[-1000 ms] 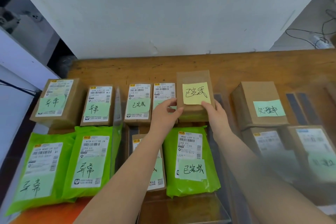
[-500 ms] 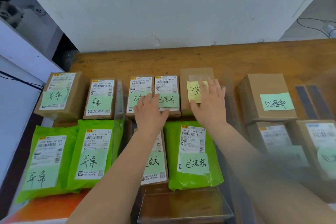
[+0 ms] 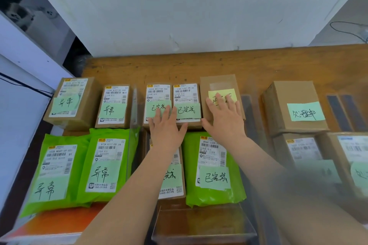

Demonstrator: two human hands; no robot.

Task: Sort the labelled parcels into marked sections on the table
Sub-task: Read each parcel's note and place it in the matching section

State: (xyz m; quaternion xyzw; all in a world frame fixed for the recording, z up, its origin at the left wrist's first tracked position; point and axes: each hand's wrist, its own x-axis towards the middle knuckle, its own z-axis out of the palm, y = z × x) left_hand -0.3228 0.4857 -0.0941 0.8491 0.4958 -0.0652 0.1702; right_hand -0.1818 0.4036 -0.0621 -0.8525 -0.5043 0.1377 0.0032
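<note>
Since earlier both hands flattened, grips apart: right hand (image 3: 225, 121) covers yellow-note box (image 3: 217, 83), left hand (image 3: 166, 127) on 已完成 boxes (image 3: 173, 95).

A wooden tabletop (image 3: 219, 65) is carrying brown boxes (image 3: 116, 103) in a back row, green bags (image 3: 108, 165) lying nearer, and dark tape strips (image 3: 347, 111) at right.

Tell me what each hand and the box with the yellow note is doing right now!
Left hand: open, flat, fingers on two green-noted boxes.
Right hand: open, flat, covering part of the yellow note.
Yellow-note box: lying flat on the table, beside those boxes.
</note>
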